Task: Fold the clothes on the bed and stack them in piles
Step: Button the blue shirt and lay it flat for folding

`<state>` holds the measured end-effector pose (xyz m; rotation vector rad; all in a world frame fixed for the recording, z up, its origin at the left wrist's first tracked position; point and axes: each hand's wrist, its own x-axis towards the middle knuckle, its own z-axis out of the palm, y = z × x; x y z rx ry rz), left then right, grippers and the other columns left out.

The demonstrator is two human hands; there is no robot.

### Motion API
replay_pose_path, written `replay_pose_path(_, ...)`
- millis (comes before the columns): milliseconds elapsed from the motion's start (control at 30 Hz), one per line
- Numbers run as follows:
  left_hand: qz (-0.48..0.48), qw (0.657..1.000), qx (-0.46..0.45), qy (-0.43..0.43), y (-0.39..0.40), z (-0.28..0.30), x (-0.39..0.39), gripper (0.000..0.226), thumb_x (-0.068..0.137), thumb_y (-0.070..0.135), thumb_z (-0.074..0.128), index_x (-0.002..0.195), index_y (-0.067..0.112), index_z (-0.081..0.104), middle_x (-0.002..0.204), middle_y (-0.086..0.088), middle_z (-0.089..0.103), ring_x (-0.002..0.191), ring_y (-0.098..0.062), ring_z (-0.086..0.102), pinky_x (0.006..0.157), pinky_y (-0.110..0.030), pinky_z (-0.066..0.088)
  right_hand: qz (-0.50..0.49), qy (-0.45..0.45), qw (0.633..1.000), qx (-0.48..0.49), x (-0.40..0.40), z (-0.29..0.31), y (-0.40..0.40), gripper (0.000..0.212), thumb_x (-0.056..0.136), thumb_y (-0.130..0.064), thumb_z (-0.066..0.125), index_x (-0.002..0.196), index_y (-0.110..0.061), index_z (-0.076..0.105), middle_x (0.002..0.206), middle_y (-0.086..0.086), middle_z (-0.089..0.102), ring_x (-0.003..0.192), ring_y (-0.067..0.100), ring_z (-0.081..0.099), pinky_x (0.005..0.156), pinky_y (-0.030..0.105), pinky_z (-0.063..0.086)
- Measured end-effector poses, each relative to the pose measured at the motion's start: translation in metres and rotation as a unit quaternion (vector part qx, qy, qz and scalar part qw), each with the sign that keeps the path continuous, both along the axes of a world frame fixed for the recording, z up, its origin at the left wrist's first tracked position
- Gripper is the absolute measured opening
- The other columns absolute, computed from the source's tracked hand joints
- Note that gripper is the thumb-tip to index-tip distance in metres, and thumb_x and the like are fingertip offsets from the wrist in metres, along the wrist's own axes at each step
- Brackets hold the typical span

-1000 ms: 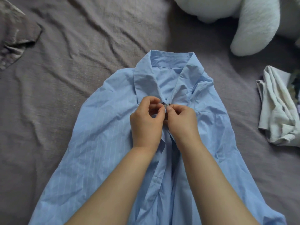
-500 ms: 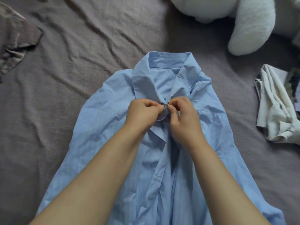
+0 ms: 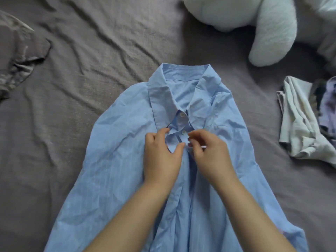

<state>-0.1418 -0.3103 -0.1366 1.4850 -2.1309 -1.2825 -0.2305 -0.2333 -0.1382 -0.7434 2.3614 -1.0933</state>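
A light blue collared shirt (image 3: pixel 123 160) lies front up on the bed, collar away from me, with two small buttons showing on its placket below the collar. My left hand (image 3: pixel 161 160) rests on the shirt just left of the placket, with thumb and forefinger spread apart on a fold of cloth. My right hand (image 3: pixel 211 155) sits on the other side, its fingers curled at the placket edge below the second button. My forearms cover the lower middle of the shirt.
A crumpled cream garment (image 3: pixel 300 128) lies at the right with a dark patterned one (image 3: pixel 327 106) beside it. A white plush toy (image 3: pixel 263 30) fills the top right. A grey-brown garment (image 3: pixel 16 57) lies at the far left on the wrinkled grey sheet (image 3: pixel 91 51).
Both hands have left the top of the placket at the collar and moved down it towards me. The collar now lies closed, and the left hand's fingers have spread.
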Motion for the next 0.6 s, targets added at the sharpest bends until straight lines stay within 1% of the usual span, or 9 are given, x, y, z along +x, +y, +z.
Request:
replay_pose_path(33, 0.011, 1.0, -0.004, 0.0, 0.002, -0.003, -0.003, 0.035, 0.081, 0.021, 0.073, 0.114, 0.017, 0.064, 0.106, -0.002, 0.051, 0.083, -0.019, 0.06, 0.082, -0.027, 0.047, -0.015, -0.017, 1.0, 0.014, 0.002, -0.005, -0.005, 0.017, 0.089, -0.004, 0.058, 0.099, -0.011, 0.07, 0.094, 0.002, 0.07, 0.089, 0.019, 0.066, 0.084, 0.025, 0.049)
replay_pose_path(67, 0.024, 1.0, -0.01, 0.002, 0.001, -0.005, -0.005, 0.026, 0.083, 0.02, 0.071, 0.109, 0.017, 0.066, 0.106, -0.003, 0.055, 0.086, -0.021, 0.061, 0.082, -0.032, 0.048, -0.034, -0.021, 0.999, 0.027, 0.002, -0.009, -0.011, 0.017, 0.09, -0.007, 0.059, 0.102, -0.011, 0.07, 0.098, 0.004, 0.07, 0.092, 0.02, 0.065, 0.086, 0.026, 0.048)
replay_pose_path(100, 0.036, 0.999, -0.013, -0.003, -0.001, -0.007, -0.008, 0.018, 0.086, 0.019, 0.067, 0.103, 0.017, 0.068, 0.104, -0.002, 0.059, 0.087, -0.021, 0.061, 0.081, -0.033, 0.048, -0.05, -0.017, 0.998, 0.041, 0.001, -0.013, -0.017, 0.017, 0.09, -0.012, 0.061, 0.103, -0.011, 0.071, 0.1, 0.006, 0.069, 0.094, 0.021, 0.064, 0.086, 0.025, 0.045)
replay_pose_path(167, 0.051, 0.998, -0.026, -0.026, -0.005, -0.012, -0.009, 0.012, 0.09, 0.02, 0.061, 0.099, 0.019, 0.069, 0.102, 0.001, 0.061, 0.089, -0.019, 0.061, 0.074, -0.03, 0.047, -0.069, -0.008, 0.994, 0.08, -0.001, -0.019, -0.027, 0.016, 0.089, -0.02, 0.063, 0.103, -0.015, 0.07, 0.101, 0.005, 0.065, 0.094, 0.021, 0.061, 0.082, 0.027, 0.043)
replay_pose_path(267, 0.044, 0.997, -0.052, -0.045, -0.005, -0.017, -0.008, 0.014, 0.09, 0.022, 0.06, 0.101, 0.02, 0.069, 0.1, 0.002, 0.063, 0.091, -0.019, 0.059, 0.072, -0.031, 0.046, -0.101, -0.025, 0.988, 0.118, 0.0, -0.022, -0.033, 0.008, 0.086, -0.024, 0.064, 0.093, -0.022, 0.068, 0.099, 0.0, 0.063, 0.093, 0.019, 0.058, 0.079, 0.032, 0.046)
replay_pose_path(333, 0.058, 0.998, -0.035, -0.005, -0.005, -0.018, -0.007, 0.012, 0.09, 0.022, 0.061, 0.097, 0.02, 0.071, 0.095, 0.003, 0.066, 0.089, -0.016, 0.06, 0.073, -0.03, 0.046, -0.123, -0.042, 0.987, 0.098, 0.002, -0.019, -0.034, 0.001, 0.085, -0.022, 0.065, 0.085, -0.023, 0.067, 0.096, -0.002, 0.065, 0.091, 0.016, 0.06, 0.08, 0.032, 0.047)
replay_pose_path(433, 0.109, 0.987, 0.048, 0.107, -0.003, -0.008, -0.006, 0.012, 0.089, 0.016, 0.063, 0.093, 0.024, 0.072, 0.084, 0.012, 0.069, 0.079, -0.004, 0.063, 0.072, -0.018, 0.048, -0.144, -0.093, 0.985, 0.028, 0.005, -0.008, -0.027, 0.007, 0.082, -0.017, 0.069, 0.078, -0.022, 0.067, 0.08, -0.008, 0.069, 0.08, 0.009, 0.063, 0.075, 0.023, 0.048)
replay_pose_path(533, 0.099, 0.979, 0.086, 0.158, 0.003, 0.007, -0.006, 0.021, 0.088, 0.009, 0.063, 0.092, 0.027, 0.071, 0.076, 0.018, 0.067, 0.072, 0.003, 0.061, 0.066, -0.008, 0.045, -0.154, -0.128, 0.979, -0.034, 0.008, 0.01, -0.019, 0.012, 0.08, -0.011, 0.07, 0.075, -0.022, 0.069, 0.071, -0.013, 0.068, 0.068, -0.002, 0.061, 0.065, 0.009, 0.044)
replay_pose_path(600, 0.087, 0.975, 0.1, 0.176, 0.005, 0.016, -0.007, 0.026, 0.087, 0.007, 0.061, 0.092, 0.032, 0.068, 0.059, 0.018, 0.059, 0.059, 0.002, 0.055, 0.061, -0.007, 0.042, -0.154, -0.153, 0.973, -0.076, 0.009, 0.022, -0.017, 0.014, 0.08, -0.008, 0.071, 0.076, -0.022, 0.07, 0.071, -0.01, 0.069, 0.068, -0.001, 0.063, 0.066, 0.01, 0.047)
